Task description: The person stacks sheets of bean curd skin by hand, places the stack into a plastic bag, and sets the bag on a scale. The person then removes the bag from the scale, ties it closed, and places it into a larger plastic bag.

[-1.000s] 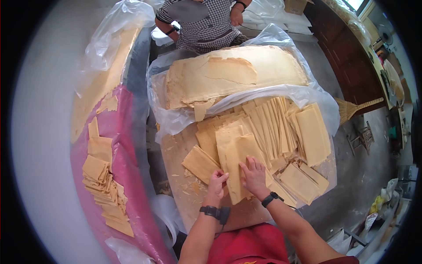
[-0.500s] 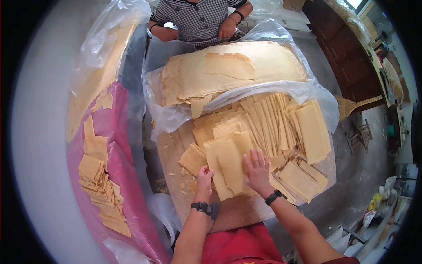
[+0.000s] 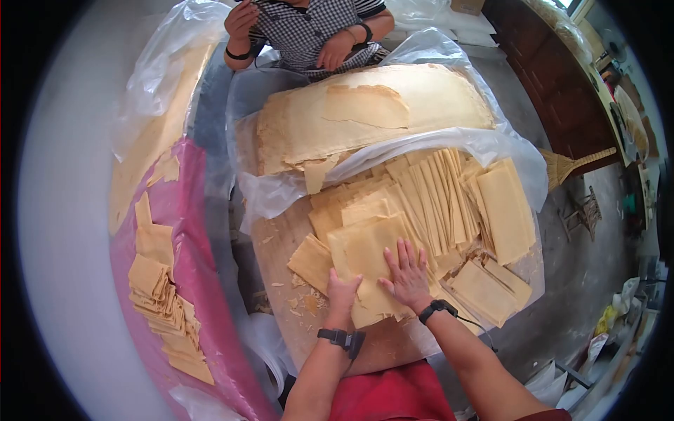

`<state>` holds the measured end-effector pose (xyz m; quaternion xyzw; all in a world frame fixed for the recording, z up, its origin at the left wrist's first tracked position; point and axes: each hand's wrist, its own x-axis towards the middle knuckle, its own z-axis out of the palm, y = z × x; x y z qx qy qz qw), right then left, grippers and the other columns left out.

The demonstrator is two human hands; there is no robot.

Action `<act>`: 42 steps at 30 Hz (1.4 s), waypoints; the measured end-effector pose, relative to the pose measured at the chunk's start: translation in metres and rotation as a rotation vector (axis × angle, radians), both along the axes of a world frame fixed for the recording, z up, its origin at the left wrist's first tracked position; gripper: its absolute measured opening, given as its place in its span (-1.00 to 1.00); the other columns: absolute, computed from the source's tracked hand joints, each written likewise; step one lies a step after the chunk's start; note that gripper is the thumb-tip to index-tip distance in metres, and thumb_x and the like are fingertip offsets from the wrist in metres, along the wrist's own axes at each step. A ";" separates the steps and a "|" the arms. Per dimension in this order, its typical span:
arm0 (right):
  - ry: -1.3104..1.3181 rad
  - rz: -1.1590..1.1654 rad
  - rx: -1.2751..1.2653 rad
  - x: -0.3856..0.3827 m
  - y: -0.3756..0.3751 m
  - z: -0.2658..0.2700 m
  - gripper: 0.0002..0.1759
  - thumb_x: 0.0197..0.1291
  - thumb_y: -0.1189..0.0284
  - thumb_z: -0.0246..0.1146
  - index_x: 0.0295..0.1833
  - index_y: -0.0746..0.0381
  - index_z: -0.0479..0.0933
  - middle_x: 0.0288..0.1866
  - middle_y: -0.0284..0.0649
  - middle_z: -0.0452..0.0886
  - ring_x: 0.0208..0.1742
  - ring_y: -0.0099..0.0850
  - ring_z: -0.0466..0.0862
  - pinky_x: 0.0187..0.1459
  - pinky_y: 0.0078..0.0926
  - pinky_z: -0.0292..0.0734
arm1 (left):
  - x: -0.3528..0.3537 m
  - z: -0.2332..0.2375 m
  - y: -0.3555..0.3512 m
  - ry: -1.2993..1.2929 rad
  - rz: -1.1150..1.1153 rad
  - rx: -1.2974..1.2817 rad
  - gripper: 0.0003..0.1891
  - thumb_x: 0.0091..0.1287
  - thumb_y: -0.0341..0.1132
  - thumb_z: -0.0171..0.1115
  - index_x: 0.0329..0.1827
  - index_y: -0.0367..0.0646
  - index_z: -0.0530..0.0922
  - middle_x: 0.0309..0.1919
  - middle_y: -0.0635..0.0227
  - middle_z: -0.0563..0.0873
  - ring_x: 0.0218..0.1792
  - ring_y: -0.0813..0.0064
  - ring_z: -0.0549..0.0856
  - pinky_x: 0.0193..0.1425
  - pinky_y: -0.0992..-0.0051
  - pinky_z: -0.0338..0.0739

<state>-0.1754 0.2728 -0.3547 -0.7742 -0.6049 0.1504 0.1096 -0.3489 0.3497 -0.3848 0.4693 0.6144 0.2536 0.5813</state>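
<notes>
A pale yellow rectangular sheet (image 3: 368, 256) lies on the board before me, over other sheets. My left hand (image 3: 343, 291) is at its lower left edge, fingers closed on the edge. My right hand (image 3: 408, 276) rests flat on the sheet's right part, fingers spread. Behind it a row of folded sheets (image 3: 435, 200) leans in a fan. Flat stacks lie to the right (image 3: 505, 210) and at the lower right (image 3: 484, 291). A small folded piece (image 3: 311, 262) is left of the sheet.
A large stack of sheets (image 3: 435, 98) in clear plastic (image 3: 516, 165) lies at the back of the board (image 3: 281, 245). Beyond it stands a person (image 3: 316, 31). More folded sheets (image 3: 160, 295) lie on pink plastic (image 3: 217, 309) at left. A broom (image 3: 562, 167) is at right.
My left hand has moved right and slightly down along the sheet's edge. My right hand has shifted slightly left, fingers more spread. The other person's hand at the left has risen.
</notes>
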 end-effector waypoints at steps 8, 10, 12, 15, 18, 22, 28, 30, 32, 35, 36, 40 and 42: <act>-0.089 -0.075 0.101 0.008 0.042 -0.001 -0.20 0.19 -0.04 0.12 0.49 0.05 0.17 0.56 -0.01 0.03 0.58 -0.13 -0.01 0.46 0.15 -0.25 | -0.004 0.004 -0.004 -0.115 0.009 -0.082 -0.64 0.20 -0.54 0.28 0.06 -0.32 0.45 -0.11 0.18 0.68 -0.17 0.41 0.70 -0.09 0.48 0.62; -0.209 -0.008 0.093 -0.008 0.035 0.012 -0.14 0.13 -0.03 0.19 0.46 0.19 0.19 0.53 0.05 0.07 0.56 -0.12 0.05 0.43 0.16 -0.13 | -0.002 0.019 -0.003 -0.103 0.018 -0.051 -0.66 0.22 -0.52 0.26 0.06 -0.33 0.46 -0.12 0.19 0.68 -0.17 0.42 0.70 -0.08 0.47 0.61; 0.296 0.009 0.259 -0.042 -0.002 0.019 -0.07 0.06 -0.01 0.30 0.43 0.29 0.19 0.48 0.12 0.15 0.52 -0.04 0.13 0.43 0.11 -0.05 | -0.001 0.050 -0.008 0.171 0.014 0.144 -0.69 0.26 -0.47 0.21 0.06 -0.35 0.46 -0.13 0.21 0.69 -0.17 0.44 0.70 -0.07 0.47 0.58; 0.621 -0.104 0.138 -0.070 -0.036 0.028 -0.03 -0.01 0.01 0.42 0.41 0.29 0.21 0.40 0.16 0.27 0.45 -0.04 0.27 0.39 -0.04 0.14 | 0.000 0.072 -0.019 0.332 -0.103 0.098 -0.70 0.28 -0.45 0.18 0.05 -0.34 0.46 -0.13 0.19 0.69 -0.18 0.45 0.69 -0.08 0.46 0.57; 1.063 -0.163 0.045 -0.053 -0.033 0.028 -0.10 0.05 0.05 0.42 0.39 0.30 0.26 0.27 -0.02 0.46 0.29 -0.30 0.47 0.30 -0.39 0.33 | 0.005 0.064 -0.026 0.121 -0.147 0.034 -0.67 0.27 -0.40 0.24 0.06 -0.32 0.49 -0.15 0.03 0.69 -0.25 0.31 0.73 -0.13 0.38 0.60; 1.122 -0.500 -0.137 -0.026 -0.030 0.015 -0.63 0.30 0.30 0.19 0.10 0.33 0.53 -0.21 -0.25 0.65 -0.20 -0.55 0.58 -0.11 -0.54 0.50 | 0.035 0.075 -0.016 -0.251 -0.205 -0.191 -0.71 0.32 -0.40 0.21 0.08 -0.29 0.49 -0.08 0.22 0.61 -0.20 0.50 0.69 -0.14 0.52 0.62; 1.020 -0.653 -0.158 -0.020 -0.026 -0.015 -0.69 0.31 0.30 0.07 -0.14 0.36 0.53 -0.37 0.01 0.62 -0.31 -0.21 0.63 -0.22 -0.30 0.46 | 0.044 0.063 -0.002 0.372 -0.669 0.679 -0.60 0.23 -0.43 0.21 0.17 -0.12 0.52 0.12 0.12 0.56 0.15 0.16 0.55 0.18 0.25 0.48; 0.960 -0.649 -0.153 -0.019 -0.024 -0.014 -0.70 0.30 0.30 0.08 -0.20 0.35 0.51 -0.36 0.03 0.62 -0.29 -0.13 0.64 -0.23 -0.25 0.47 | 0.047 0.061 0.006 0.428 -0.773 0.770 -0.57 0.23 -0.39 0.21 0.20 -0.08 0.51 0.20 0.10 0.50 0.24 0.12 0.46 0.26 0.20 0.38; 0.895 -0.642 -0.152 -0.017 -0.019 -0.004 -0.70 0.30 0.29 0.08 -0.25 0.34 0.50 -0.35 0.05 0.62 -0.28 -0.05 0.64 -0.23 -0.20 0.49 | 0.049 0.056 0.012 0.481 -0.874 0.858 -0.53 0.22 -0.35 0.22 0.24 -0.04 0.50 0.29 0.09 0.43 0.33 0.07 0.37 0.34 0.14 0.28; 0.454 -0.503 -0.238 -0.013 -0.015 0.027 -0.76 0.25 0.29 0.17 -0.30 0.27 0.50 -0.38 -0.01 0.62 -0.27 -0.01 0.64 -0.24 -0.10 0.52 | 0.054 0.047 0.014 0.580 -0.933 0.922 -0.44 0.20 -0.29 0.26 0.33 0.02 0.43 0.38 0.13 0.34 0.38 0.07 0.32 0.36 0.11 0.25; 0.353 -0.473 -0.151 -0.014 -0.016 0.029 -0.81 0.18 0.32 0.23 -0.29 0.23 0.50 -0.38 -0.07 0.62 -0.31 -0.01 0.63 -0.30 -0.09 0.50 | 0.056 0.048 0.015 0.614 -0.929 0.897 -0.40 0.20 -0.24 0.27 0.37 0.05 0.39 0.41 0.10 0.28 0.40 0.03 0.26 0.37 0.08 0.22; 0.138 -0.404 -0.006 -0.009 -0.011 0.053 -0.83 0.03 0.41 0.34 -0.26 0.14 0.52 -0.32 -0.18 0.57 -0.30 -0.12 0.60 -0.30 -0.13 0.46 | 0.062 0.043 0.020 0.707 -0.901 0.855 -0.28 0.19 -0.09 0.32 0.46 0.15 0.29 0.47 -0.01 0.15 0.45 -0.09 0.15 0.42 0.02 0.15; 0.043 -0.391 0.120 0.001 -0.005 0.055 -0.83 0.01 0.40 0.34 -0.27 0.13 0.50 -0.30 -0.21 0.54 -0.25 -0.17 0.57 -0.24 -0.17 0.43 | 0.062 0.036 0.022 0.719 -0.867 0.834 -0.23 0.17 -0.01 0.32 0.48 0.18 0.26 0.48 -0.03 0.12 0.46 -0.11 0.12 0.42 0.00 0.13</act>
